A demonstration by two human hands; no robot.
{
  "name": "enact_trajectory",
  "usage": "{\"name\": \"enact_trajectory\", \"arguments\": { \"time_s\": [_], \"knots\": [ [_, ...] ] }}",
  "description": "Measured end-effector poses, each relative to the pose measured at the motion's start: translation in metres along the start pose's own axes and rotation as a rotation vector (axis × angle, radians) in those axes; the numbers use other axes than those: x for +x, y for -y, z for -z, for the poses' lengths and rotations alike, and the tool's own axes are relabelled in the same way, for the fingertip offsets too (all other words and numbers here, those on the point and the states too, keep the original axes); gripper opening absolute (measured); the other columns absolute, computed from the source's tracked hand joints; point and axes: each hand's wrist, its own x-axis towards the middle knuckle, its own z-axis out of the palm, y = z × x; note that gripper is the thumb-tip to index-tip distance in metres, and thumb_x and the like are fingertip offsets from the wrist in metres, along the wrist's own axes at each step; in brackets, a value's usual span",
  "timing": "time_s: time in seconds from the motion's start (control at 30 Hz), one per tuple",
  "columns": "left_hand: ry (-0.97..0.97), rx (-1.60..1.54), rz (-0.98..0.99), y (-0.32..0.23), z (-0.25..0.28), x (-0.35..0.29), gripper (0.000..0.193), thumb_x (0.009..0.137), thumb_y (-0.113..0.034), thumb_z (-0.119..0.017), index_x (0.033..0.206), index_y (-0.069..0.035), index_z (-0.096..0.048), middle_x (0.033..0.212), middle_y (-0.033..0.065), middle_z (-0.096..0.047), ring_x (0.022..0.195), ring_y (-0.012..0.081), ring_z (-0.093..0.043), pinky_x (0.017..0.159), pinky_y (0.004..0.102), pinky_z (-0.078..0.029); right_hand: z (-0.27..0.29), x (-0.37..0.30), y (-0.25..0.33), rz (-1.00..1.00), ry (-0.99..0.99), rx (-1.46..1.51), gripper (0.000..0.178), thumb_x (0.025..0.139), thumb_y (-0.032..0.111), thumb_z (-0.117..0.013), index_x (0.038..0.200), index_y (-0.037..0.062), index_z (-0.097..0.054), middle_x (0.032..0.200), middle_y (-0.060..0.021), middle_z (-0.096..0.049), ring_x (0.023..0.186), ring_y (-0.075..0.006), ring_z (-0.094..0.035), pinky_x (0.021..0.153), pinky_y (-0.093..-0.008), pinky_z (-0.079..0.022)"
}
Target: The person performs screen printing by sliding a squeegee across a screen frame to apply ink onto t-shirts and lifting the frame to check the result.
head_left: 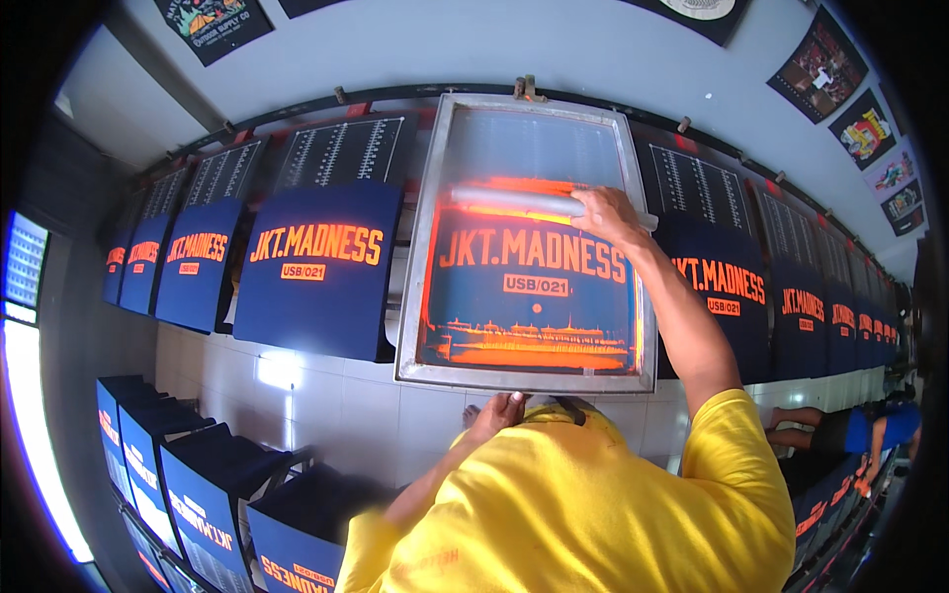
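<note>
A metal-framed printing screen (526, 378) lies over a dark blue fabric panel, with orange lettering visible through its mesh. My right hand (608, 212) is closed on the right part of a long grey squeegee (524, 201), which lies across the far half of the mesh. Bright orange ink (539, 348) streaks the near end of the screen, and more lines the squeegee. At the middle of the screen's near edge, my left hand (497, 415) is closed against the frame; some of its fingers are hidden.
Printed dark blue panels (311, 272) line the long bench on the left, and more panels (727, 287) continue on the right. Behind me on the left stands another row of panels (203, 494). At the far right another person (860, 430) bends by a rack. Posters hang on the wall.
</note>
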Motion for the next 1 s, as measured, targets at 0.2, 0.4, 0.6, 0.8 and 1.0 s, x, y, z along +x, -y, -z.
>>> {"name": "enact_trajectory", "arguments": {
  "time_s": [0.2, 0.4, 0.6, 0.8, 1.0],
  "knots": [
    [0.049, 0.067, -0.047, -0.008, 0.009, 0.001, 0.057, 0.102, -0.049, -0.044, 0.07, -0.002, -0.052, 0.057, 0.0035, -0.044, 0.059, 0.015, -0.04, 0.055, 0.0362, -0.035, 0.028, -0.061, 0.062, -0.097, 0.219, 0.041, 0.028, 0.072, 0.02, -0.076, 0.094, 0.0058, -0.067, 0.079, -0.0132, -0.069, 0.08, -0.032, -0.068, 0.072, -0.044, -0.053],
    [0.08, 0.013, -0.061, -0.02, 0.013, -0.008, 0.058, 0.103, -0.05, -0.043, 0.068, -0.004, -0.05, 0.057, 0.0013, -0.042, 0.056, 0.014, -0.037, 0.054, 0.0339, -0.034, 0.038, -0.16, 0.134, -0.089, 0.217, 0.022, 0.033, 0.069, 0.022, -0.082, 0.092, 0.0086, -0.063, 0.086, -0.0093, -0.066, 0.079, -0.0318, -0.066, 0.069, -0.0436, -0.053],
    [0.095, -0.044, -0.037, -0.014, 0.014, -0.009, 0.055, 0.102, -0.049, -0.046, 0.069, -0.005, -0.05, 0.058, -0.0005, -0.042, 0.057, 0.0124, -0.037, 0.054, 0.0321, -0.033, 0.055, -0.168, 0.153, -0.101, 0.15, 0.094, 0.032, 0.067, 0.018, -0.082, 0.088, 0.0071, -0.061, 0.084, -0.0101, -0.066, 0.08, -0.0326, -0.066, 0.069, -0.0441, -0.053],
    [0.153, -0.12, -0.007, -0.013, 0.017, -0.013, 0.044, 0.102, -0.044, -0.049, 0.076, -0.008, -0.051, 0.062, -0.0037, -0.038, 0.058, 0.0093, -0.034, 0.053, 0.0293, -0.029, 0.03, -0.09, 0.11, -0.146, 0.057, 0.034, 0.024, 0.072, 0.015, -0.077, 0.085, 0.0059, -0.06, 0.082, -0.0124, -0.067, 0.079, -0.0355, -0.066, 0.069, -0.047, -0.052],
    [0.141, -0.273, -0.03, -0.018, 0.009, -0.025, 0.044, 0.101, -0.044, -0.052, 0.073, -0.009, -0.049, 0.063, -0.0054, -0.037, 0.06, 0.0091, -0.032, 0.054, 0.0292, -0.028, 0.004, -0.014, 0.077, -0.121, 0.016, 0.029, 0.021, 0.073, 0.013, -0.075, 0.087, 0.0054, -0.062, 0.081, -0.0158, -0.067, 0.08, -0.0378, -0.066, 0.07, -0.0488, -0.052]
  ]
}}
